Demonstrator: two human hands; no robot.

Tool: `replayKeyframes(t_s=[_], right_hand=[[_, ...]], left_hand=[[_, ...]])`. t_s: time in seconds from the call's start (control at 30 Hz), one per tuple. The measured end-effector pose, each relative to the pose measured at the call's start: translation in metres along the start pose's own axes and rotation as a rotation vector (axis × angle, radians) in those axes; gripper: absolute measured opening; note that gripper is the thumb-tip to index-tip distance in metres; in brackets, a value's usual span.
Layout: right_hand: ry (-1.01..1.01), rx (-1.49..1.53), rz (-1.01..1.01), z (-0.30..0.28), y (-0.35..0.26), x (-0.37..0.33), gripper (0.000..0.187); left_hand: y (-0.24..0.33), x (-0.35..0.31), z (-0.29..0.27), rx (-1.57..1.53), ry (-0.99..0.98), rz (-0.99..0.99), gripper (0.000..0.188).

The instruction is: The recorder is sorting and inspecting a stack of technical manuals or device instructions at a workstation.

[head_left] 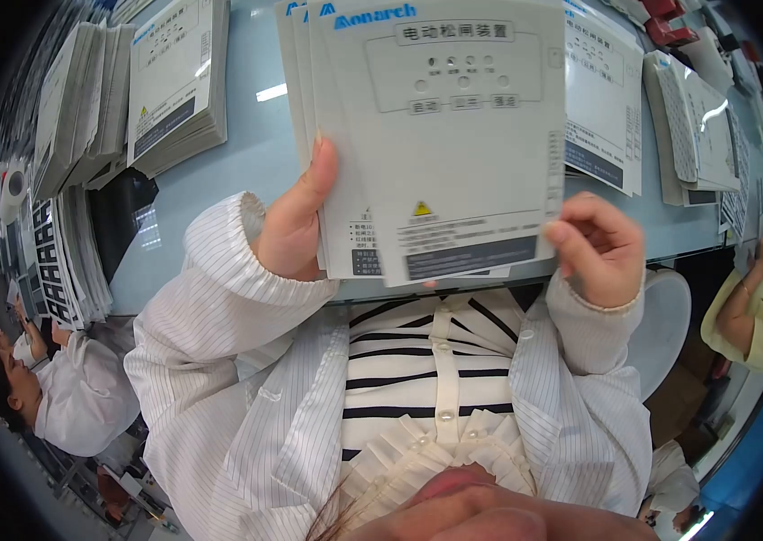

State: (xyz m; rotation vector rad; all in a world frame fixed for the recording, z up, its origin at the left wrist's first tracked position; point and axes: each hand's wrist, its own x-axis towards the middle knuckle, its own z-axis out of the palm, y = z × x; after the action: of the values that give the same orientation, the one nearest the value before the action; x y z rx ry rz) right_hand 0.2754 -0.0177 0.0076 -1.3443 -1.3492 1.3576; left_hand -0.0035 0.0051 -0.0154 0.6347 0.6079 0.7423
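Front panel [471, 171] is sitting between the 2 hands over the table [255, 54], long axis running away from the wearer. Right hand [602, 248] is nearer its free side, apparently pinching the lower right edge; exact finger contact is staying unclear. Left hand [296, 212] is gripping the fanned panels behind [345, 234] by their left side, thumb forward, other fingers mostly hiding. View is cutting off top edges; overlap is obscuring the count.

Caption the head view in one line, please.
Left hand holding overlapping printed panels, right hand pinching the front one's edge, above a pale blue table with similar stacks.
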Motion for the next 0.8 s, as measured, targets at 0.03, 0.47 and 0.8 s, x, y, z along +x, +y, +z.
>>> replayKeyframes(t_s=[0.03,0.47,0.8], right_hand=[[-0.001,0.000,0.000,-0.006,0.001,0.000,0.011],[0.741,-0.147,-0.141,-0.046,0.024,0.023,0.021],[0.365,-0.325,-0.286,0.002,0.003,0.009,0.020]], left_hand=[[0.002,0.000,0.001,0.000,0.001,0.000,0.067],[0.004,0.002,0.000,-0.188,-0.142,-0.026,0.066],[0.003,0.001,0.000,-0.277,-0.159,-0.007,0.067]])
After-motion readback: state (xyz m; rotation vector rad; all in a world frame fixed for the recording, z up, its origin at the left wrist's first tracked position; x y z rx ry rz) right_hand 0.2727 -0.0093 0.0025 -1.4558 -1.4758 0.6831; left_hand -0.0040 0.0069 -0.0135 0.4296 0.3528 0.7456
